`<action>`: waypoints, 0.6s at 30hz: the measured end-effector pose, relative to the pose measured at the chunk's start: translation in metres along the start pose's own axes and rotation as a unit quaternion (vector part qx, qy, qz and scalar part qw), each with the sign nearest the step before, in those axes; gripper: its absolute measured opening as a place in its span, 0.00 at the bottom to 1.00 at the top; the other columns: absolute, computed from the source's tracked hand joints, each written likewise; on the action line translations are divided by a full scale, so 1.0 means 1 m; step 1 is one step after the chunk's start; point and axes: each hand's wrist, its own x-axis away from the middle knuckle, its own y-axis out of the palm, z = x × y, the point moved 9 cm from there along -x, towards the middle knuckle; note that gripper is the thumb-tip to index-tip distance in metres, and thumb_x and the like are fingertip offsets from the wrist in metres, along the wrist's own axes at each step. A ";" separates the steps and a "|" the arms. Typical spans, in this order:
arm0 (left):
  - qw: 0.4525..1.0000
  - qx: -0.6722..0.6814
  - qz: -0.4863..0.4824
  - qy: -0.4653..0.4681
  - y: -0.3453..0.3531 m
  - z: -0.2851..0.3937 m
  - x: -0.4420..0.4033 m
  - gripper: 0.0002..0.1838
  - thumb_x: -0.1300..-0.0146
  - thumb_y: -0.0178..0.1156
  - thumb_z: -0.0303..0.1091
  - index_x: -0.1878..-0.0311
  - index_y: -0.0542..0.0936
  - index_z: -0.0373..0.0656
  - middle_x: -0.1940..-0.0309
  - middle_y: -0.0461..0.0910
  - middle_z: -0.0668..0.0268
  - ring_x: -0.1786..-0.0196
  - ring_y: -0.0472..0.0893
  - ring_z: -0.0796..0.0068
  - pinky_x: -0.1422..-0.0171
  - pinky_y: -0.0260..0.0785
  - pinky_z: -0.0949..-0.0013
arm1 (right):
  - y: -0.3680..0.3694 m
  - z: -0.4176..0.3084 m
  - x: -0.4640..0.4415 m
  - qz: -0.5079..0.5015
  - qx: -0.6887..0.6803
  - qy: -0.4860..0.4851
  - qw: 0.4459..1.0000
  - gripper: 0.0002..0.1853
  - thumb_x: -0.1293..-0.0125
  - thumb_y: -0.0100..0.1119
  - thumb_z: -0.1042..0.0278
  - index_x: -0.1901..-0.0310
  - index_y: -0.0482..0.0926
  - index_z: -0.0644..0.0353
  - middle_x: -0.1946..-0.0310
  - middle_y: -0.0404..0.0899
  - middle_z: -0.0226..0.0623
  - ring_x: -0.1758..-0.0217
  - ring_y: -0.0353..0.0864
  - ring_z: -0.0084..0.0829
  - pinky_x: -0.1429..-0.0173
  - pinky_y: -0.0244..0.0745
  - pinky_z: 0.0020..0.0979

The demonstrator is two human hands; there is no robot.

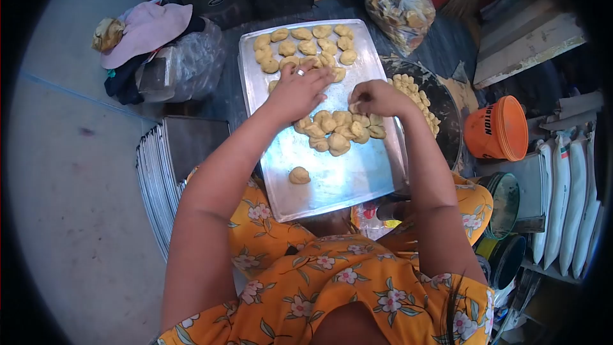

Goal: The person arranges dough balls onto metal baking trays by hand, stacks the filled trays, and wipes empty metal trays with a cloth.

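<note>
A shiny metal baking tray lies in front of me, slightly turned. Rows of dough balls cover its far end, and a loose pile of dough balls sits across the middle. One single dough ball rests apart near the left front. My left hand, with a ring on one finger, is stretched out over the near edge of the rows, its fingertips touching dough. Above the pile, my right hand has its fingers curled and pinched at a dough ball, partly hidden by them.
Right of the tray, a round dark pan holds more dough pieces. Beyond it stand an orange bucket and a filled plastic bag. A stack of metal trays is at left, below a pink hat on a plastic-wrapped bundle.
</note>
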 end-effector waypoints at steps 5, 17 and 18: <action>0.999 -0.011 -0.037 0.013 0.018 0.003 -0.005 0.20 0.35 0.57 0.43 0.41 0.78 0.49 0.37 0.75 0.68 0.30 0.65 0.62 0.30 0.48 0.47 | -0.038 0.033 -0.022 0.278 -0.143 0.074 0.947 0.11 0.45 0.69 0.67 0.63 0.83 0.62 0.70 0.83 0.40 0.66 0.82 0.30 0.57 0.75 0.31; 0.952 0.185 -0.144 -0.199 -0.019 0.007 0.076 0.11 0.39 0.60 0.29 0.54 0.80 0.36 0.55 0.78 0.54 0.51 0.78 0.53 0.45 0.71 0.60 | -0.012 0.036 0.039 0.143 -0.086 0.099 0.981 0.13 0.49 0.65 0.70 0.60 0.81 0.62 0.66 0.81 0.43 0.61 0.82 0.38 0.54 0.75 0.36; 0.950 0.177 -0.120 -0.227 -0.023 0.001 0.078 0.10 0.39 0.59 0.28 0.55 0.80 0.36 0.55 0.78 0.54 0.51 0.79 0.53 0.45 0.71 0.60 | -0.027 0.024 0.037 0.247 -0.062 0.047 0.966 0.12 0.49 0.65 0.72 0.61 0.81 0.64 0.68 0.81 0.42 0.64 0.82 0.35 0.57 0.76 0.34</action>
